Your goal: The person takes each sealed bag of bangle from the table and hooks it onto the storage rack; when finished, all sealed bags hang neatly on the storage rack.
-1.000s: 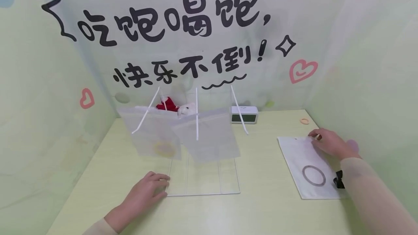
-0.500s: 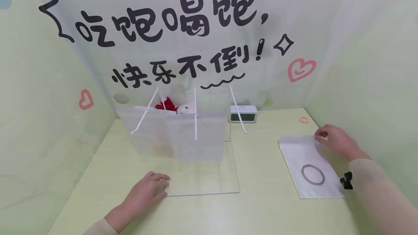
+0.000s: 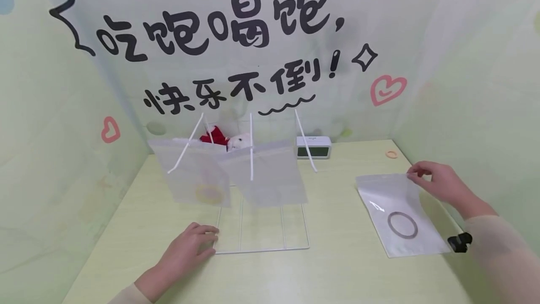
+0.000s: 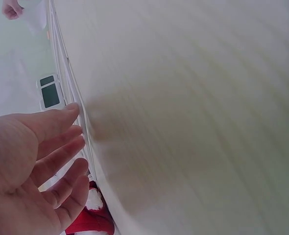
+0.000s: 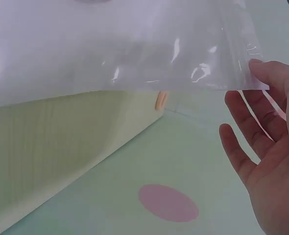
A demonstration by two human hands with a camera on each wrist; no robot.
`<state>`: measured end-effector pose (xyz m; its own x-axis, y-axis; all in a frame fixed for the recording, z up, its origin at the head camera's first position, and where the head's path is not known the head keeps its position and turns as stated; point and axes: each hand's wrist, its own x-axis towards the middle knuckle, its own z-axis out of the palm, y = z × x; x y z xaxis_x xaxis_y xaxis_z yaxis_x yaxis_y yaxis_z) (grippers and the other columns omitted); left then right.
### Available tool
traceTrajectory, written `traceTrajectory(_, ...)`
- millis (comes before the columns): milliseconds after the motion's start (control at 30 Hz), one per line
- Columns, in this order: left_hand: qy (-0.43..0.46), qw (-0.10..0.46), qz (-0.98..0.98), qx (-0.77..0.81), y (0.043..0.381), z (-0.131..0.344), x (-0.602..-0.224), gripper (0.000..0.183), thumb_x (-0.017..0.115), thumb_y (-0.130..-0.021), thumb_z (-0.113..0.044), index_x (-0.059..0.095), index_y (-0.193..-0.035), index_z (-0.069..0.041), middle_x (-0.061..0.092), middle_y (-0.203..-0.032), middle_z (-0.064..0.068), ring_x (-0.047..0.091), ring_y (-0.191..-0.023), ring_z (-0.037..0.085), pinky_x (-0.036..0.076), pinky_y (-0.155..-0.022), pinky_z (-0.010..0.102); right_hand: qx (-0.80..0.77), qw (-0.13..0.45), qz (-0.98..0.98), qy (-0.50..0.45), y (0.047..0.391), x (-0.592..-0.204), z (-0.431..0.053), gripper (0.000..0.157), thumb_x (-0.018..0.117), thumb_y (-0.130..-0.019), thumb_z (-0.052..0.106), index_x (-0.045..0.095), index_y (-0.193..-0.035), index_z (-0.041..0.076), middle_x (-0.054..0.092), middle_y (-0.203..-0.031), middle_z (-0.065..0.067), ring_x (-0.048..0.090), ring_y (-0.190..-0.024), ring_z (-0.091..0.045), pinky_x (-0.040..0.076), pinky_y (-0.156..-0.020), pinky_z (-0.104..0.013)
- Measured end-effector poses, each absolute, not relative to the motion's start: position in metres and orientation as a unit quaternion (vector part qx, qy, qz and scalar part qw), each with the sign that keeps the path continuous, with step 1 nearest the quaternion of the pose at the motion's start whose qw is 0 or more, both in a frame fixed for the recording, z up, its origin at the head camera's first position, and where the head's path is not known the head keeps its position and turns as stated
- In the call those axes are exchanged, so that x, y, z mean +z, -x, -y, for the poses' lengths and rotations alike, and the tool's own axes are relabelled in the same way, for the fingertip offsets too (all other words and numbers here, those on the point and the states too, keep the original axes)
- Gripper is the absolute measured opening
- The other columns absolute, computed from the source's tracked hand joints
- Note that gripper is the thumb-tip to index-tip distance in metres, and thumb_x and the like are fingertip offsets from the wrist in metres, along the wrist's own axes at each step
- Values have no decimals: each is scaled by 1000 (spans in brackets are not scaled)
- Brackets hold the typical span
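My right hand (image 3: 434,184) pinches the top right corner of a clear zip bag (image 3: 379,196) between thumb and fingers. Inside that bag is a flat grey-brown ring (image 3: 402,225). In the right wrist view the bag's edge (image 5: 149,78) stands off the table. My left hand (image 3: 185,250) rests with loosely bent fingers at the front left corner of a white wire rack (image 3: 270,250), holding nothing. Two translucent bags hang from the rack's prongs: the left bag (image 3: 181,163) shows a yellow ring (image 3: 208,193), and the right bag (image 3: 270,172) overlaps it.
Behind the rack sit a red and white plush toy (image 3: 215,136) and a white digital clock (image 3: 313,147). A small orange ring (image 3: 391,154) lies at the table's back right. Printed cloth walls (image 3: 498,121) enclose the table (image 3: 337,266).
My right hand has moved slightly right and raised the corner of the zip bag from the table. The right hanging bag swung left and back again. My left hand stays in place.
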<state>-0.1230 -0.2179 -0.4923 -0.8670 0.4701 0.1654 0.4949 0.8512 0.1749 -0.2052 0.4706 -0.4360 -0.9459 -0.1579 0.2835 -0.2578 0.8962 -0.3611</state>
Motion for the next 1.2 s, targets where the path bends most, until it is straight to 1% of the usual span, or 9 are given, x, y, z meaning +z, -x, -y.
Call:
traceTrajectory(100, 252, 59, 960, -109, 123, 218, -492, 23, 85, -84, -23, 80, -106, -18, 72, -127, -7, 62, -110, 16, 62, -87, 33, 206, 142, 960, -125, 198, -429, -462, 9, 79, -92, 18, 75, -100, 18, 70, -88, 6, 51, -85, 14, 50, -70, -18)
traceTrajectory(200, 252, 59, 959, -111, 122, 217, -490, 23, 85, -84, -22, 79, -106, -18, 72, -127, -6, 62, -110, 16, 62, -88, 34, 212, 164, 953, -140, 191, -421, -450, 12, 80, -91, 14, 74, -100, 18, 70, -87, 7, 51, -83, 13, 46, -68, -12)
traceTrajectory(333, 254, 63, 959, -113, 122, 217, -487, 23, 85, -84, -21, 79, -106, -17, 72, -127, -6, 62, -110, 16, 62, -88, 35, 233, 188, 943, -148, 184, -411, -435, 18, 81, -87, 8, 74, -99, 19, 68, -86, 9, 52, -79, 7, 41, -61, -13)
traceTrajectory(433, 255, 66, 958, -116, 122, 217, -486, 23, 85, -83, -21, 80, -106, -17, 72, -126, -6, 62, -110, 16, 62, -88, 35, 241, 207, 934, -163, 181, -404, -426, 21, 82, -86, 5, 74, -99, 19, 68, -86, 8, 51, -79, 6, 38, -56, -15)
traceTrajectory(500, 256, 66, 957, -118, 122, 217, -486, 24, 85, -83, -21, 80, -106, -17, 72, -126, -5, 62, -109, 17, 62, -87, 35, 241, 219, 929, -178, 179, -399, -420, 22, 82, -85, 3, 74, -99, 19, 68, -86, 7, 50, -79, 7, 38, -56, -14)
traceTrajectory(600, 258, 64, 957, -116, 122, 218, -487, 24, 85, -83, -21, 80, -106, -16, 72, -126, -5, 62, -110, 17, 62, -87, 35, 246, 237, 920, -190, 175, -392, -412, 27, 83, -82, 0, 74, -99, 19, 68, -86, 7, 50, -81, 9, 38, -57, -13)
traceTrajectory(800, 261, 63, 957, -107, 123, 219, -490, 25, 85, -83, -22, 80, -106, -17, 73, -126, -5, 62, -109, 17, 62, -89, 35, 259, 270, 903, -211, 166, -373, -393, 37, 86, -73, -7, 75, -95, 21, 68, -85, 11, 54, -83, 9, 40, -66, -8)
traceTrajectory(1067, 260, 64, 957, -111, 123, 219, -489, 24, 85, -83, -22, 80, -107, -17, 72, -126, -5, 62, -109, 17, 62, -89, 35, 269, 282, 884, -259, 152, -344, -372, 39, 84, -73, -12, 74, -94, 20, 67, -87, 13, 55, -86, 8, 42, -77, -3)
traceTrajectory(1200, 261, 63, 957, -112, 124, 219, -488, 24, 85, -84, -22, 80, -107, -17, 72, -126, -5, 62, -109, 17, 62, -88, 35, 277, 286, 872, -286, 149, -336, -362, 42, 83, -70, -14, 74, -95, 18, 68, -88, 12, 57, -87, 7, 44, -83, -3)
